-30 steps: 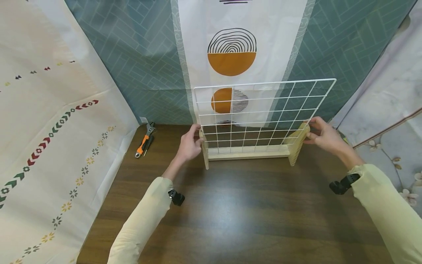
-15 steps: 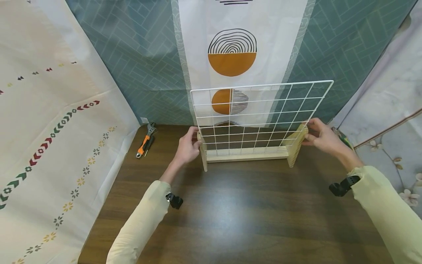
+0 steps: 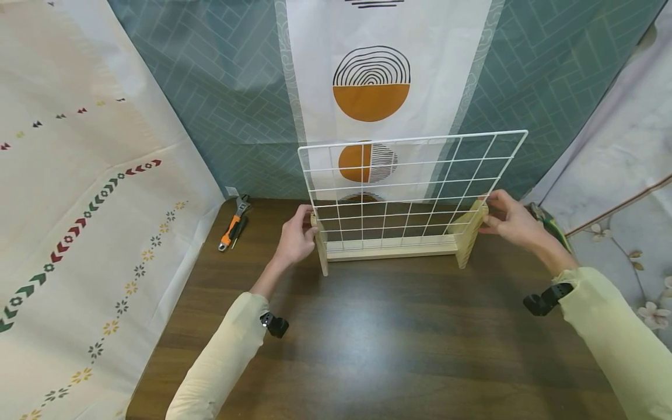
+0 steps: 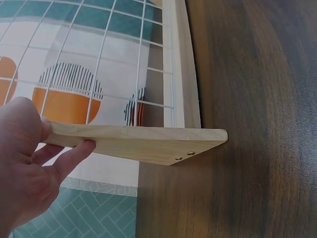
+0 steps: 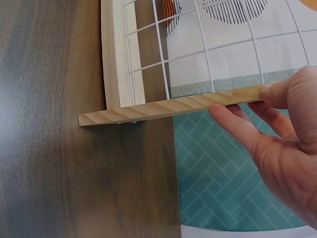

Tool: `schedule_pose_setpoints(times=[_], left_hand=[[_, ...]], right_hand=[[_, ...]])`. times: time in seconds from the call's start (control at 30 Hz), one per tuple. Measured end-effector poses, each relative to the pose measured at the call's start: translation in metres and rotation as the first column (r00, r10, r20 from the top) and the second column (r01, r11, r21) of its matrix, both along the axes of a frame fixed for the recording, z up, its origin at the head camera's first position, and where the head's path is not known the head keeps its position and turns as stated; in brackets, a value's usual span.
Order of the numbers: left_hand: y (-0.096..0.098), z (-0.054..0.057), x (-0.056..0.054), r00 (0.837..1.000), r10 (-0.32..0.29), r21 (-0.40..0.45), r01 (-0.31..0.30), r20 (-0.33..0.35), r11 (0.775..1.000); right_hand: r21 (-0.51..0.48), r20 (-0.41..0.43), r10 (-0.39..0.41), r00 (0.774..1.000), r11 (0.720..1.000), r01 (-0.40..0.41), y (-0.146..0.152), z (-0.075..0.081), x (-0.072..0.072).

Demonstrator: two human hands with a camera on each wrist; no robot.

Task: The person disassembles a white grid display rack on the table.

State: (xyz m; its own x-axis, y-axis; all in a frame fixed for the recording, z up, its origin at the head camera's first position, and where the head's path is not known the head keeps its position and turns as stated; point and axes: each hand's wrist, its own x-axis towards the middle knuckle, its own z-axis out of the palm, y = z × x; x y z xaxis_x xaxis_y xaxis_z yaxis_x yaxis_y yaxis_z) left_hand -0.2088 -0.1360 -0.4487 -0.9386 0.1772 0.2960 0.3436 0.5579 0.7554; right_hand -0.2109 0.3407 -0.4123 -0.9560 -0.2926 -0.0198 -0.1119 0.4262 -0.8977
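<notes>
A white wire grid (image 3: 412,139) stands upright in a pale wooden frame, which has a flat base bar (image 3: 391,251) and two side boards. My left hand (image 3: 295,240) pinches the upper part of the left side board (image 4: 148,134), thumb on one face and fingers on the other. On the opposite end, the right side board (image 5: 173,105) is gripped the same way by my right hand (image 3: 511,220). Screw heads show low on the outer face of the left board in the left wrist view. The grid's lower edge meets the base bar.
An orange-handled adjustable wrench (image 3: 233,226) and a dark screwdriver (image 3: 239,231) lie at the table's back left. Behind my right forearm a green-and-black item (image 3: 551,224) is partly hidden. Patterned cloths (image 3: 252,105) hang behind and beside the brown table (image 3: 378,338).
The wooden frame with its grid has shifted slightly left and toward me, both hands moving along with it. More of the green-and-black item shows. Both hands keep their hold.
</notes>
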Motion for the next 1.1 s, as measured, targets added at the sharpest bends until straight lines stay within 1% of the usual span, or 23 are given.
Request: schedule_pose_setpoints(times=[0.1,0.27,0.5,0.77,1.1], left_hand=[[-0.002,0.0,0.002,1.0,0.004,0.005,-0.004,-0.011,1.0],[-0.005,-0.002,0.004,1.0,0.014,0.003,-0.013,-0.021,1.0],[-0.008,-0.001,0.01,1.0,0.017,0.009,-0.017,-0.023,1.0],[-0.012,-0.001,0.016,0.999,0.023,0.012,-0.023,-0.03,1.0],[-0.019,-0.003,0.024,0.999,0.027,0.021,-0.026,-0.047,0.999]], right_hand=[[-0.007,-0.001,0.005,1.0,1.0,-0.005,-0.002,0.0,0.001],[0.016,0.009,0.007,1.0,1.0,-0.007,-0.006,0.0,0.003],[0.047,-0.009,0.008,1.0,0.999,-0.008,-0.009,-0.001,0.006],[0.051,-0.031,0.011,0.999,0.999,-0.01,-0.012,-0.001,0.008],[0.041,-0.013,0.022,1.0,0.999,-0.021,-0.018,-0.002,0.011]])
